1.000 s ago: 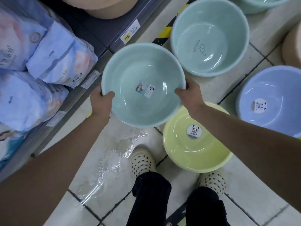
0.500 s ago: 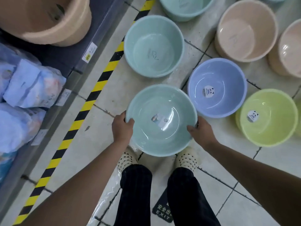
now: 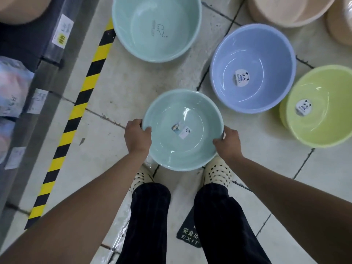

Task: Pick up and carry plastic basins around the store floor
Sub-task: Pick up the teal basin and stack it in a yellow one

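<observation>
I hold a pale green plastic basin (image 3: pixel 182 143) with a small sticker inside, low in front of my feet. My left hand (image 3: pixel 137 136) grips its left rim and my right hand (image 3: pixel 228 143) grips its right rim. On the floor lie other basins: a larger pale green one (image 3: pixel 156 27) ahead, a blue one (image 3: pixel 253 67) with a panda sticker to the right, and a yellow-green one (image 3: pixel 320 105) at the far right.
Beige basins (image 3: pixel 285 10) sit at the top right. A shelf unit (image 3: pixel 28 60) with price tags and packaged goods runs along the left, bordered by yellow-black floor tape (image 3: pixel 76 115). An exit floor sticker (image 3: pixel 188 233) lies between my legs.
I have stepped back from the shelf with the green basin and lowered it toward the floor in front of my feet; the view now takes in the blue and yellow-green basins.
</observation>
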